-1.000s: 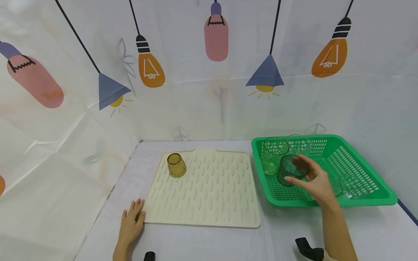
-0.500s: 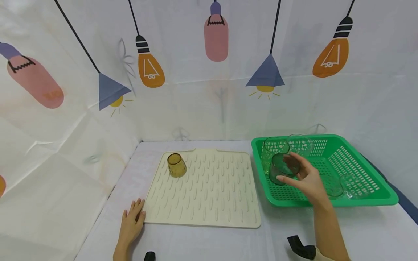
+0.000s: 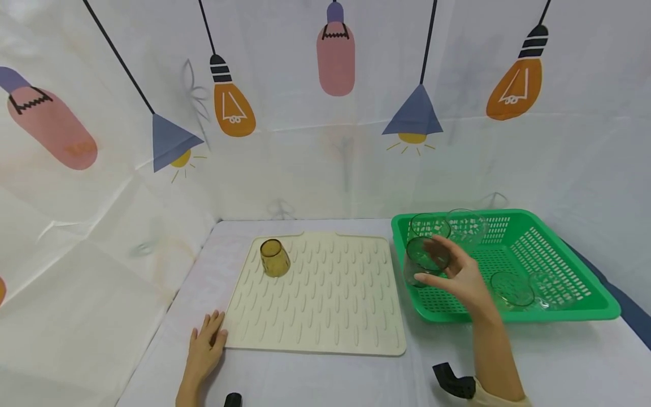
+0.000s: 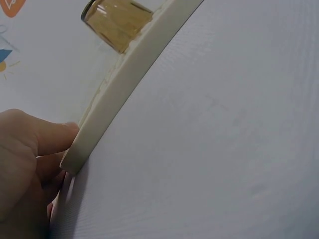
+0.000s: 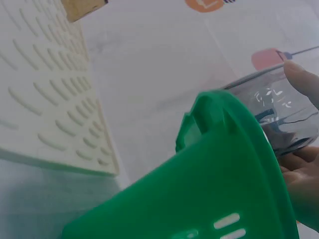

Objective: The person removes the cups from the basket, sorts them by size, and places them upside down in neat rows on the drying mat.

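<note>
My right hand [image 3: 460, 278] holds a dark grey-tinted glass [image 3: 418, 261] between thumb and fingers, over the left side of a green plastic basket [image 3: 585, 314]. In the right wrist view the smoky glass [image 5: 274, 107] appears just past the basket's rim. My left hand [image 3: 204, 346] lies at the left edge of a cream ridged drying mat [image 3: 330, 316], fingers loosely extended. Its thumb touches the mat's edge [image 4: 107, 112] in the left wrist view. An amber glass [image 3: 275, 259] stands upside down on the mat's back left part.
Inside the basket are several clear glasses, among them a tall greenish one [image 3: 427, 223] at the back left and a tumbler [image 3: 512, 289] at the front. A white cloth [image 3: 315, 381] covers the table. Behind hangs a white backdrop [image 3: 305, 169] printed with lamps.
My right hand has carried the dark glass leftward within the basket toward its left rim, uncovering the front tumbler. My left hand has stayed put at the mat.
</note>
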The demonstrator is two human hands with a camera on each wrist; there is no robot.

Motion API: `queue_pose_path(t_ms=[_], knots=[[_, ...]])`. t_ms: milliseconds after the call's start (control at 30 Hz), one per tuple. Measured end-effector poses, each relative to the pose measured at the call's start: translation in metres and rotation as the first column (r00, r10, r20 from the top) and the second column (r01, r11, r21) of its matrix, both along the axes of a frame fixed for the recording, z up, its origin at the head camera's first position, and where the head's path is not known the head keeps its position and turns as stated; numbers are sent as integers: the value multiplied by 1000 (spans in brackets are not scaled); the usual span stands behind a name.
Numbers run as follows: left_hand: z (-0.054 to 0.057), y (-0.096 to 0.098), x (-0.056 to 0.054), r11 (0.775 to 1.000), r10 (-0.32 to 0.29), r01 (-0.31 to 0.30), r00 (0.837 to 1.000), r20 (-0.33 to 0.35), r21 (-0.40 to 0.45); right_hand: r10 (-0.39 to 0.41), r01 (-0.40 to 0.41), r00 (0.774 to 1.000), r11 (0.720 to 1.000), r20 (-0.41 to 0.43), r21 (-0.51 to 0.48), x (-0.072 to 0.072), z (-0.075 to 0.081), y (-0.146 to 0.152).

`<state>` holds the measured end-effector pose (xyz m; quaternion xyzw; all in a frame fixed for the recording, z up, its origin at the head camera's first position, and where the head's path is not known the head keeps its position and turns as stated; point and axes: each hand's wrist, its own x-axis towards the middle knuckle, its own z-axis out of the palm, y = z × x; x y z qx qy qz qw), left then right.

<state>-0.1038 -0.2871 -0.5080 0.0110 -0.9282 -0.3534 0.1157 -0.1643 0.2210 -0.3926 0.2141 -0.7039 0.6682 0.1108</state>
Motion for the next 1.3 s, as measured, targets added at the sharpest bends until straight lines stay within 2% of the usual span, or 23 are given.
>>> queue_pose_path(t_ms=[133,233,333,400,467,533,600,633,833,933,1067,1133,1233,1300], knots=[[4,3,-1,999,3,-5,1000,29,37,18,-18,1000,1000,-2,18,-2,-1,-6],[10,7,-1,998,37,-40,998,53,41,38,-38,999,999,4,18,-4,-1,-11],[17,16,-1,992,118,-117,993,-25,45,44,-45,999,998,10,39,-5,-1,-17],[20,23,-2,981,188,-180,974,-129,67,43,-44,999,997,20,59,-6,-1,-21],[23,30,-4,969,244,-225,938,-245,101,40,-42,999,996,27,75,-7,0,-25],[27,38,-7,961,269,-235,910,-316,142,45,-47,998,996,35,81,-8,0,-28],[32,45,-11,964,254,-207,897,-361,166,57,-60,998,995,36,83,-9,0,-31],[35,49,-13,967,237,-182,899,-368,179,62,-65,997,994,37,84,-9,0,-32],[53,77,-20,975,85,-5,933,-349,224,89,-93,995,992,46,81,-10,-1,-38],[62,93,-25,968,6,83,935,-354,238,98,-101,994,992,49,71,-11,-1,-41],[80,116,-27,930,-97,219,920,-379,296,116,-118,992,991,46,58,-11,-2,-45],[91,128,-27,898,-149,287,911,-384,332,129,-131,991,990,43,47,-12,-2,-47],[106,143,-28,861,-223,365,896,-384,353,147,-148,988,988,43,35,-11,-3,-49],[111,151,-31,839,-263,403,888,-378,364,151,-153,988,988,41,37,-10,-3,-51]])
